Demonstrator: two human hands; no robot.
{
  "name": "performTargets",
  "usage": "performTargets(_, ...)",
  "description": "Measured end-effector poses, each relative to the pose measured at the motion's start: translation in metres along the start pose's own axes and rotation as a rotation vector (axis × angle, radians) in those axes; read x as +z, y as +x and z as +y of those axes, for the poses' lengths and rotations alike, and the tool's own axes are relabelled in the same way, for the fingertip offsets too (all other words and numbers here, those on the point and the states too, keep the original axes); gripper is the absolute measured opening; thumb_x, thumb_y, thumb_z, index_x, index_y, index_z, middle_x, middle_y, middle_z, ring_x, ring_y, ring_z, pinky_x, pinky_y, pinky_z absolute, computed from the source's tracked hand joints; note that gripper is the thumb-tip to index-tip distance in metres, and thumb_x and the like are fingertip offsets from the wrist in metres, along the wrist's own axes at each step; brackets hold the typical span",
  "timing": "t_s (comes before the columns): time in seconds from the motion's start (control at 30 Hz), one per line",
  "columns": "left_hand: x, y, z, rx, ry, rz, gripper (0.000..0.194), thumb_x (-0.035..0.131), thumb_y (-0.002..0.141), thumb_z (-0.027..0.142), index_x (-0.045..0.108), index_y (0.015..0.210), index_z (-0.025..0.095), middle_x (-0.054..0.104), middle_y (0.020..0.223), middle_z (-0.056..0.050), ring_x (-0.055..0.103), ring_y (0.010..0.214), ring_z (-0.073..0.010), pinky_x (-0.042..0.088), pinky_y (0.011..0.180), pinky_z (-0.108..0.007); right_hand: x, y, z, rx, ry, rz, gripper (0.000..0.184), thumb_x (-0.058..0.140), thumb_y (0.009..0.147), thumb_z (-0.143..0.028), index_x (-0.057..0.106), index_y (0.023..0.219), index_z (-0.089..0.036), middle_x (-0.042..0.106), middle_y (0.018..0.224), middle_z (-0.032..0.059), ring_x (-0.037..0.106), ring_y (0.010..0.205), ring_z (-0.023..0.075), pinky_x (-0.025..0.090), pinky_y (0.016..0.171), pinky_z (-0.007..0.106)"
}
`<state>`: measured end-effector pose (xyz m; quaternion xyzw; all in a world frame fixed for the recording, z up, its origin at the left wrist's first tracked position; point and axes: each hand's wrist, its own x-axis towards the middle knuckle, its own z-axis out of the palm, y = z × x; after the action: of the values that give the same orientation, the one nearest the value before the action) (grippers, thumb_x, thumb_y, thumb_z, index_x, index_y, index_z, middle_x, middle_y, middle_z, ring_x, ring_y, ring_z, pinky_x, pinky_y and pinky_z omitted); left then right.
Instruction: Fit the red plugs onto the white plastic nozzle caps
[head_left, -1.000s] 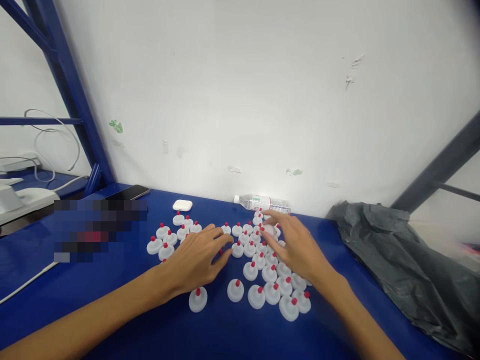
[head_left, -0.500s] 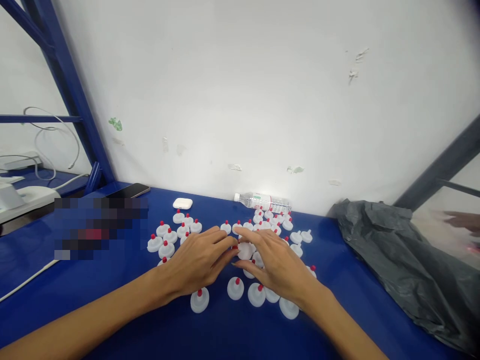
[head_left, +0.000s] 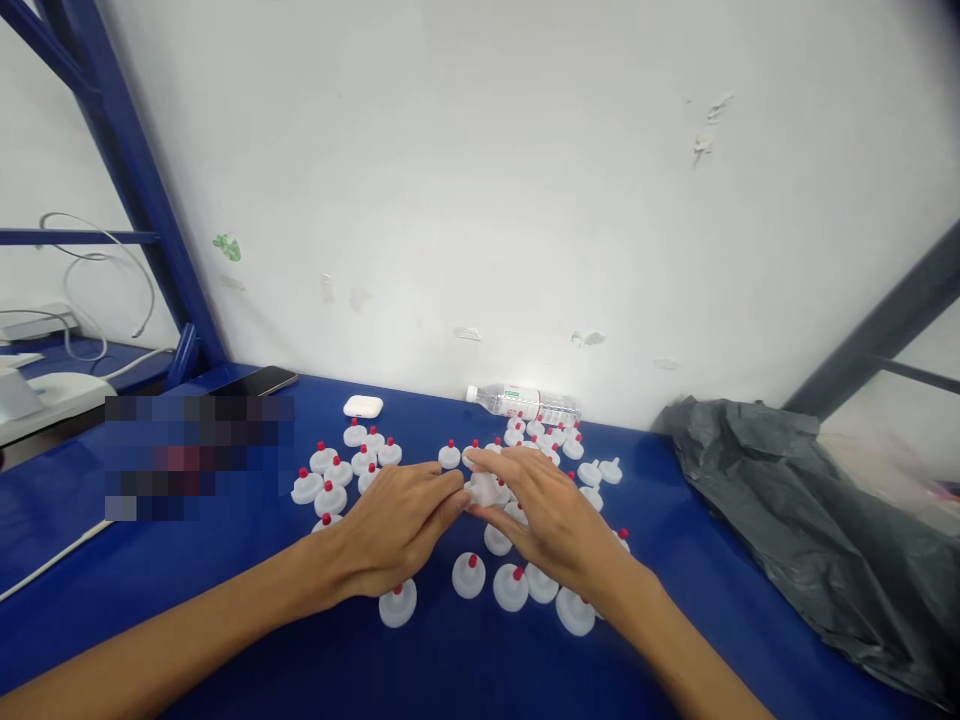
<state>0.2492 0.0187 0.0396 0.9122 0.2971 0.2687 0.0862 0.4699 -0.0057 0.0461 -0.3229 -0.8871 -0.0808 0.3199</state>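
A translucent white cap [head_left: 482,488] is just below the centre of the frame, raised between the two hands, its narrow end toward the left. The right hand [head_left: 551,515] has it between thumb and fingers, curved around its wide part and parted only by its breadth. The left hand [head_left: 401,520] has its fingertips drawn together at the narrow end; whether they grip anything there cannot be told.

Around and below the hands, red-tipped caps [head_left: 511,590] stand on the blue table [head_left: 420,680], in a loose group at centre left and a denser one right of centre. A few pale-tipped caps [head_left: 611,472] sit at that group's right edge.

Beyond them, against the wall, a clear bottle [head_left: 525,402] lies on its side, white lid on, neck to the left; its contents cannot be made out. A small white case [head_left: 363,407] lies left of it, its inside hidden. At the right of the frame slumps a crumpled dark plastic bag [head_left: 795,520]; what it holds is not visible.
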Motion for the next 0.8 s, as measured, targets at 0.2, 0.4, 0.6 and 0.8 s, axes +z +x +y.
performTargets(0.2, 0.001, 0.003, 0.007, -0.183, -0.364, 0.008, 0.042, 0.029, 0.106, 0.036, 0.043, 0.070, 0.020, 0.046, 0.063, 0.004, 0.039, 0.056, -0.0113, 0.032, 0.056, -0.028, 0.004, 0.001, 0.003, -0.062, -0.093, 0.072, 0.042, 0.051, 0.102, -0.018, 0.046, 0.143, -0.024, 0.069, 0.118, 0.0075, 0.064, 0.109, 0.0226, 0.050, 0.103, 0.045)
performTargets(0.4, -0.005, 0.001, -0.002, -0.246, -0.356, 0.113, 0.044, 0.028, 0.105, 0.038, 0.030, 0.065, 0.022, 0.032, 0.058, 0.005, 0.029, 0.052, -0.0112, 0.026, 0.052, -0.029, -0.034, -0.018, 0.058, 0.356, -0.356, 0.236, 0.026, 0.050, 0.101, -0.026, 0.065, 0.122, -0.023, 0.067, 0.115, 0.0113, 0.068, 0.098, 0.0255, 0.055, 0.084, 0.041)
performTargets(0.6, -0.004, 0.001, -0.008, -0.111, 0.148, 0.007, 0.029, 0.040, 0.100, 0.026, 0.053, 0.075, 0.019, 0.054, 0.070, -0.001, 0.046, 0.066, -0.0164, 0.032, 0.059, -0.031, -0.056, -0.028, 0.092, 0.574, -0.451, 0.146, 0.020, 0.052, 0.098, -0.036, 0.067, 0.100, -0.022, 0.073, 0.096, 0.0078, 0.067, 0.091, 0.0283, 0.047, 0.088, 0.041)
performTargets(0.8, 0.002, -0.001, -0.011, -0.105, 0.193, -0.047, 0.027, 0.043, 0.098, 0.019, 0.067, 0.089, 0.019, 0.063, 0.087, -0.005, 0.057, 0.077, -0.0176, 0.043, 0.065, -0.031, -0.038, -0.032, 0.095, 0.627, -0.387, -0.139, 0.021, 0.053, 0.096, -0.036, 0.068, 0.100, -0.022, 0.074, 0.101, 0.0088, 0.065, 0.099, 0.0290, 0.045, 0.086, 0.040)
